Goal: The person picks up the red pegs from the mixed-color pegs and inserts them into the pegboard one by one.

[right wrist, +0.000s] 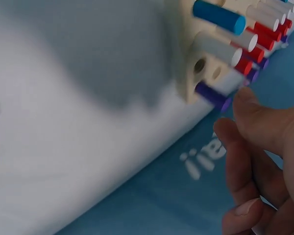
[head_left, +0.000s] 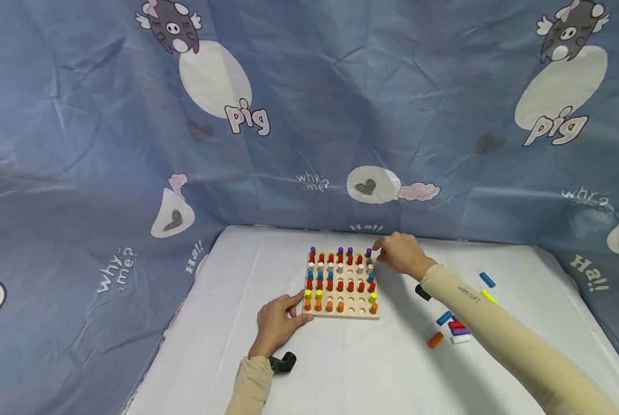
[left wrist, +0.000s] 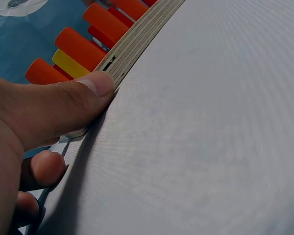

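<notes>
A wooden pegboard (head_left: 351,315) lies on the white surface, with rows of orange, yellow, red, blue, white and purple pegs standing in its holes. My left hand (head_left: 278,323) holds its near left corner. In the left wrist view the thumb (left wrist: 95,88) presses the layered wooden edge, near orange pegs (left wrist: 78,46) and a yellow one. At the far right corner, my right hand (head_left: 403,252) hovers beside a purple peg (right wrist: 213,96) that stands in a hole. Its thumb and index finger are a little apart with nothing visible between them, just off that peg.
Loose pegs lie to the right, partly behind the right sleeve: blue (head_left: 487,279), yellow (head_left: 489,296), another blue (head_left: 444,318), orange (head_left: 435,340), red, purple and white (head_left: 461,339). A blue printed cloth (head_left: 299,144) hangs behind and left of the surface.
</notes>
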`<state>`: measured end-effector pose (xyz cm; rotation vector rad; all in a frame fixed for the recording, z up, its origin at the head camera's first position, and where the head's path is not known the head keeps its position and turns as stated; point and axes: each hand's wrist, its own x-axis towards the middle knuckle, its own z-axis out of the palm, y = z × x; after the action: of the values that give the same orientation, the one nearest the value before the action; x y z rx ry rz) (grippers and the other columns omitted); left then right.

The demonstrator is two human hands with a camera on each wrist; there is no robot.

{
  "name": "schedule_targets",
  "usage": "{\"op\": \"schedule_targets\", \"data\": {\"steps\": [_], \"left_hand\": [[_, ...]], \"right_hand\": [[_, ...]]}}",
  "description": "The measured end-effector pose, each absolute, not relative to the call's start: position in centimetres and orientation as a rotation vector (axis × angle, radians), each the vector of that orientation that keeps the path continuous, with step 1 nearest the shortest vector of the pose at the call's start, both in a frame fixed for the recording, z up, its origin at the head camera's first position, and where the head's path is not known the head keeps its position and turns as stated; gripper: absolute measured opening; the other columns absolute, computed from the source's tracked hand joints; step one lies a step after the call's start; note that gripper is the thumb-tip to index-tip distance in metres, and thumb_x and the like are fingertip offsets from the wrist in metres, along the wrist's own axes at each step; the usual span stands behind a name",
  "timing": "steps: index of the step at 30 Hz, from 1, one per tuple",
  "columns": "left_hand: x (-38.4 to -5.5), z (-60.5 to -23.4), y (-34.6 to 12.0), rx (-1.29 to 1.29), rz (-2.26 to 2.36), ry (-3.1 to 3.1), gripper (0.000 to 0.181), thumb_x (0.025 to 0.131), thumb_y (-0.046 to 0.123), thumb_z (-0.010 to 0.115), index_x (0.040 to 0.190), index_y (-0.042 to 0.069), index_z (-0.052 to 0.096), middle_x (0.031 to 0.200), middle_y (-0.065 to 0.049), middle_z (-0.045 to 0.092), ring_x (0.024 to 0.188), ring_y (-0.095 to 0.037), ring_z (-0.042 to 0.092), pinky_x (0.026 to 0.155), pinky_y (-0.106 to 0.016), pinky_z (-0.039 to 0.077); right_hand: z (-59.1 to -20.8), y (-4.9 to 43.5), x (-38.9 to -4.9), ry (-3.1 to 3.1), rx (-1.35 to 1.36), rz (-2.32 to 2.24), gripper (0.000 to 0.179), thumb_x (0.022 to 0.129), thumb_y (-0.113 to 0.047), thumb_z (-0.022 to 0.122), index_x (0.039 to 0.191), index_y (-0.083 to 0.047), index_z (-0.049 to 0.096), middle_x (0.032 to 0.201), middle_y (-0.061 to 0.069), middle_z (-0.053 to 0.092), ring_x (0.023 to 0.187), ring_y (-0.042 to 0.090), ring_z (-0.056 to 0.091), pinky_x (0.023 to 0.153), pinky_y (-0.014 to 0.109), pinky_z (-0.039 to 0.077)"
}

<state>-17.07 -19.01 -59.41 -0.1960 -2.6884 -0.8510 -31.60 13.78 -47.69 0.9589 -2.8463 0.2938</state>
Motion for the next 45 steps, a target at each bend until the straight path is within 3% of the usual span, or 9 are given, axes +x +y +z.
{"op": "schedule_targets", "data": {"steps": [9, 18, 24, 30, 45], "left_hand": [[-17.0, -59.1, -18.9, -0.176, -0.855, -2.708, 0.064, 0.071, 0.057, 0.082, 0.128, 0.033, 0.067, 0.062, 0.02, 0.045, 0.052, -0.001, 0.035, 0.055, -0.025, 0.029], [-17.0, -59.2, -18.8, -0.154, -0.863, -2.697, 0.063, 0.07, 0.054, 0.084, 0.127, 0.036, 0.067, 0.061, 0.022, 0.043, 0.052, -0.002, 0.035, 0.057, -0.027, 0.029], [-17.3, -59.2, -18.8, -0.156, -0.868, -2.706, 0.063, 0.071, 0.057, 0.082, 0.128, 0.036, 0.067, 0.061, 0.022, 0.044, 0.053, -0.003, 0.037, 0.057, -0.027, 0.03], [-17.2, -59.3, -18.9, -0.161, -0.863, -2.708, 0.063, 0.07, 0.056, 0.083, 0.127, 0.036, 0.068, 0.061, 0.022, 0.044, 0.052, -0.002, 0.036, 0.056, -0.026, 0.03], [-17.1, -59.2, -19.0, -0.171, -0.848, -2.707, 0.063, 0.07, 0.055, 0.083, 0.127, 0.033, 0.068, 0.062, 0.02, 0.044, 0.053, -0.002, 0.035, 0.057, -0.026, 0.029]], "right_hand": [[-46.2, 18.7, -30.6, -2.909, 0.98, 0.207, 0.012, 0.076, -0.015, 0.085, 0.082, -0.019, 0.076, 0.073, -0.011, 0.069, 0.063, 0.007, 0.059, 0.057, 0.035, 0.049], [-45.6, 22.8, -27.3, -2.982, 1.087, 0.168, 0.022, 0.074, -0.017, 0.086, 0.067, -0.025, 0.067, 0.062, -0.017, 0.055, 0.059, 0.004, 0.048, 0.056, 0.028, 0.042], [-46.3, 25.6, -24.7, -3.06, 1.085, 0.179, 0.025, 0.075, -0.017, 0.083, 0.066, -0.028, 0.062, 0.062, -0.019, 0.05, 0.06, 0.003, 0.044, 0.055, 0.026, 0.039], [-47.7, 27.9, -22.7, -3.207, 1.0, 0.282, 0.02, 0.076, -0.019, 0.084, 0.074, -0.027, 0.066, 0.068, -0.018, 0.053, 0.062, 0.003, 0.046, 0.057, 0.023, 0.04], [-50.3, 29.0, -20.9, -3.222, 0.951, 0.243, 0.025, 0.074, -0.018, 0.086, 0.072, -0.031, 0.064, 0.068, -0.021, 0.053, 0.065, 0.002, 0.045, 0.058, 0.024, 0.04]]}}
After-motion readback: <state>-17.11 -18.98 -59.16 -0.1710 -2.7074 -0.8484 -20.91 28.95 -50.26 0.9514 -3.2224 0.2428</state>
